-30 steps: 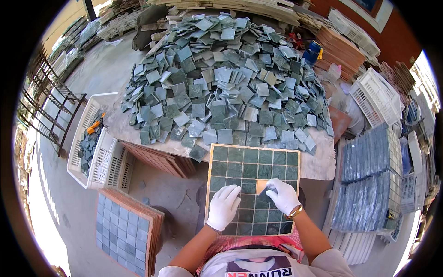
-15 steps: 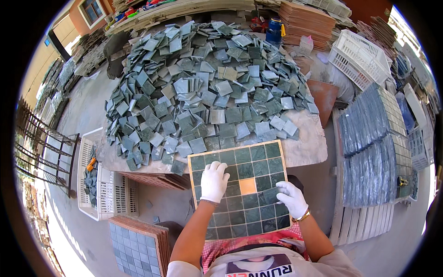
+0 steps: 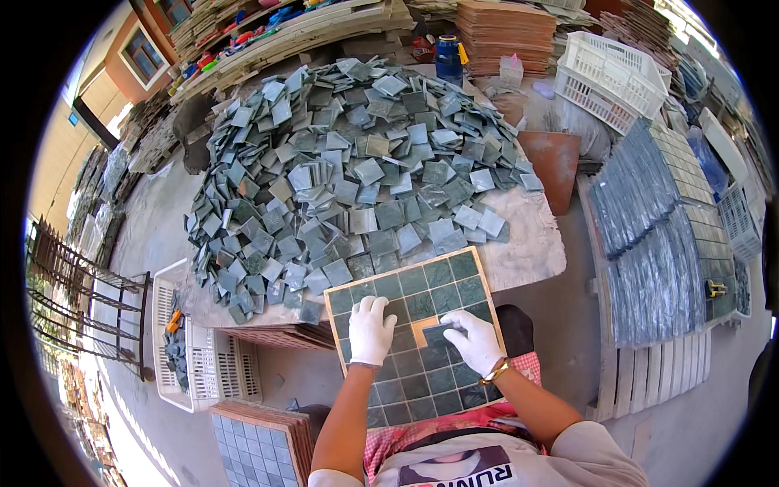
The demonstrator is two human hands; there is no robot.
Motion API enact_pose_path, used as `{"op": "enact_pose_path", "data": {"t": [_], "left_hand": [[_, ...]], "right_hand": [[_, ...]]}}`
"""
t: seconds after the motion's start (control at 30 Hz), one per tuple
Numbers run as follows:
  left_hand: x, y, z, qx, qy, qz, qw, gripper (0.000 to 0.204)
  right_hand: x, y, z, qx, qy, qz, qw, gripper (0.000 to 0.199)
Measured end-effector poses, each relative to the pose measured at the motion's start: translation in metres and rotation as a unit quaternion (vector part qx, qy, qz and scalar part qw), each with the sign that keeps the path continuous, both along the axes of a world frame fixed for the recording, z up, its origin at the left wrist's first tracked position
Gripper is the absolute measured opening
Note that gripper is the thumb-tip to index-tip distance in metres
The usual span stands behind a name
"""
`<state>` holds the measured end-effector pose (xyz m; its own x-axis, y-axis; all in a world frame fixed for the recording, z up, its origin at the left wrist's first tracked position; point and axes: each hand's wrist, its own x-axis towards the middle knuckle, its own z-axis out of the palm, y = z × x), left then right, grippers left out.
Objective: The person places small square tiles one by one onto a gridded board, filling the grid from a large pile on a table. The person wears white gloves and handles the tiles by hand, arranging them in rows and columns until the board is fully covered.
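Observation:
A wooden-framed board (image 3: 327,312) filled with rows of square dark green stone tiles rests at my lap, leaning on the table's front edge. One cell (image 3: 423,323) shows bare tan wood. My right hand (image 3: 477,344), in a white glove, pinches a green tile (image 3: 438,335) that partly covers that cell; the tile's exact tilt is hard to tell. My left hand (image 3: 371,331), also gloved, lies on the tiles at the board's left side, fingers loosely bent, holding nothing visible. A large heap of loose green tiles (image 3: 381,170) covers the table beyond.
The table (image 3: 531,239) carries the heap. White crates (image 3: 207,369) stand at the left, one holding tile pieces. Tiled sheets (image 3: 256,442) are stacked at lower left. Wrapped tile stacks (image 3: 649,243) sit on a pallet at right. A blue container (image 3: 449,58) stands at the back.
My right hand has moved left and inward from the board's right edge, bringing a tile over the bare cell. My left hand stays on the board's left side. The view has shifted slightly.

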<state>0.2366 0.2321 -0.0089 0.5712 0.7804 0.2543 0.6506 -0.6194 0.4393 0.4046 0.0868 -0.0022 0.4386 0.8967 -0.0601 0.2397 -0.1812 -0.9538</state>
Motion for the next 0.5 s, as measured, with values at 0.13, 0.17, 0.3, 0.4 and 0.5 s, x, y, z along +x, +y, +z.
{"op": "enact_pose_path", "data": {"t": [0.13,0.17,0.3,0.4,0.5], "left_hand": [[-0.003,-0.006,-0.001,-0.005,-0.017,0.003,1.000,0.032],[-0.004,-0.008,-0.003,0.001,-0.015,0.001,1.000,0.034],[-0.010,-0.010,-0.010,0.018,-0.024,0.003,1.000,0.038],[-0.007,-0.010,-0.012,0.015,-0.031,0.009,0.999,0.038],[-0.004,-0.011,-0.010,0.011,-0.030,0.010,0.999,0.038]], "right_hand": [[-0.004,0.022,-0.015,0.023,-0.168,0.046,0.984,0.025],[-0.003,0.024,-0.019,0.032,-0.228,0.059,0.971,0.026],[0.006,0.021,-0.003,-0.007,-0.300,0.154,0.941,0.029],[0.013,0.024,-0.018,-0.008,-0.316,0.219,0.923,0.032],[0.011,0.029,-0.019,-0.014,-0.348,0.239,0.906,0.033]]}}
